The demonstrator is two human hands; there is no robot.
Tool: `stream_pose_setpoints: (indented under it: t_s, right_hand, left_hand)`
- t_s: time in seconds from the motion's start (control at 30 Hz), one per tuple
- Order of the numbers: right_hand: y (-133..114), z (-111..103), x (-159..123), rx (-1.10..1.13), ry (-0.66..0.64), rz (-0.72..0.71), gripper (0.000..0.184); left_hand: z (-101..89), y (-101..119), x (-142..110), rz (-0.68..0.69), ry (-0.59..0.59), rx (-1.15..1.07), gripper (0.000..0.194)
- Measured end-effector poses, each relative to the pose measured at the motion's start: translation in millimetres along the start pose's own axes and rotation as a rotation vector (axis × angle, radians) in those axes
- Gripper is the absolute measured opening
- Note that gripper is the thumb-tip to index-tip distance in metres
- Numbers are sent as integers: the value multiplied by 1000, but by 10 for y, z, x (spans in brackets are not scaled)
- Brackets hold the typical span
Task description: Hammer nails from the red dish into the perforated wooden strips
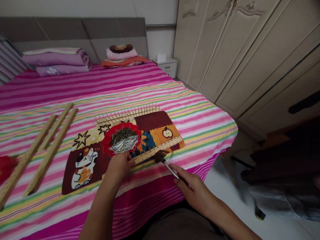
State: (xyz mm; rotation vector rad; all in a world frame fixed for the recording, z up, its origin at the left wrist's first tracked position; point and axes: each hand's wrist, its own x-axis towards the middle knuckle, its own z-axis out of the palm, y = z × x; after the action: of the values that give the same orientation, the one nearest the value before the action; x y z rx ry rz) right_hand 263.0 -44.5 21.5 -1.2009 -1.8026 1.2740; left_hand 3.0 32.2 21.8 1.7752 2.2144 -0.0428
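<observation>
My right hand (192,186) is wrapped round the handle of a claw hammer (170,168). The dark hammer head lies over the front edge of a pale wooden strip (160,148) with several small nails or holes along it. At the strip's left end is my left hand (122,165), its fingers closed on that end, fingertips partly hidden. Just behind this hand stands a red scalloped bowl (106,141), filled with loose nails (125,141), some silvery, some darker. A patterned mat (100,166) with a cat picture lies under bowl and strip.
Behind the bowl, a wooden strip (127,115) bristles with upright nails. Several wooden bars (53,146) lie to the left, beside a red object (6,168) cut by the frame edge. Striped bedding (200,116) covers the bed; folded quilts (57,60) sit by the headboard.
</observation>
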Motion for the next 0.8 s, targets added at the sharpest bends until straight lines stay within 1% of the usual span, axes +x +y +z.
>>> stream_pose_setpoints:
  t_s: [0.1, 0.23, 0.37, 0.5, 0.63, 0.7, 0.8]
  right_hand:
    - [8, 6, 5, -14, 7, -7, 44]
    - [1, 13, 15, -41, 14, -15, 45]
    - [-12, 9, 18, -44, 7, -2, 45]
    - [-8, 9, 24, -35, 8, 2, 44]
    - [25, 31, 39, -48, 5, -21, 45]
    - [27, 51, 54, -63, 18, -42, 45]
    - [-28, 83, 104, -61, 22, -72, 44]
  left_hand:
    - [-30, 33, 25, 11, -10, 29, 6]
    - [-89, 132, 61, 19, -9, 60, 8]
    - [-76, 195, 78, -11, 58, -46, 9]
    - [98, 122, 62, -25, 113, -331, 12]
    - [332, -3, 12, -26, 168, -637, 22]
    - [418, -44, -17, -18, 221, -728, 26]
    - [499, -70, -50, 30, 304, -753, 25]
